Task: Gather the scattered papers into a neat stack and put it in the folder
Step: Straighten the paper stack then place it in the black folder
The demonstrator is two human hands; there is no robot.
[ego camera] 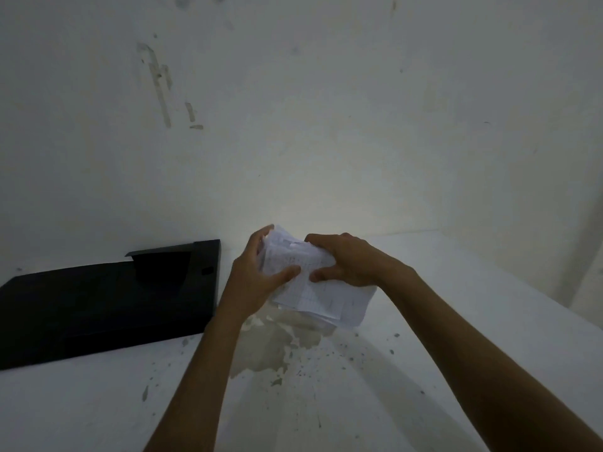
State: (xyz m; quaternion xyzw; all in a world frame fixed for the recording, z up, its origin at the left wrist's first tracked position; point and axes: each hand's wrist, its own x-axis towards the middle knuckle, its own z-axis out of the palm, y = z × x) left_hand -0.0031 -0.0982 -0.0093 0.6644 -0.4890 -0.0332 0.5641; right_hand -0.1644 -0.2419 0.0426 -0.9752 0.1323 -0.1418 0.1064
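A bundle of white printed papers (321, 298) is held above the white surface, near the wall. My left hand (254, 275) grips its left side, thumb across the top sheet. My right hand (346, 261) clasps the upper right part, fingers curled over the far edge. The sheets are uneven, and their lower right corners stick out at different angles. A black folder (98, 305) lies open and flat to the left, apart from the papers, with an inner pocket flap at its far end.
The white surface (456, 321) is stained and has peeling paint (270, 340) under the papers. A marked white wall (293, 125) rises directly behind. The surface's right edge runs diagonally at the far right.
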